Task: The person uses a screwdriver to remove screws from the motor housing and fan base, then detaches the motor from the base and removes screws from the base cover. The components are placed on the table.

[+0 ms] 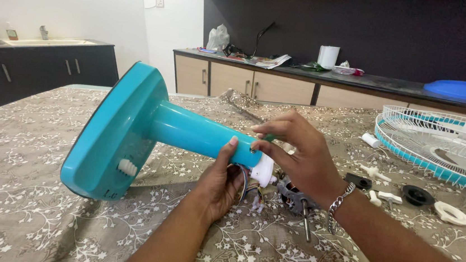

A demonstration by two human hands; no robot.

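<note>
A turquoise fan stand [149, 129] lies tipped on its side on the floral-clothed surface [24, 208], its neck pointing toward the person. The left hand [218, 183] cups the neck's end from below, thumb pressed on top, fingers curled around it. The right hand [298, 153] reaches over, fingers pinched together on a small green-handled tool [269, 137] at the neck's end. The bare motor [289, 193] with loose wires lies just beneath. A fan guard [423, 145] and small plastic fittings [380, 186] lie to the right.

1. Worn on the head, looking down and forward over the table [24, 208].
2. Close above both hands, near the fan stand [149, 126].
3. Facing the far counter [327, 77] and dark wall; only one view.
</note>
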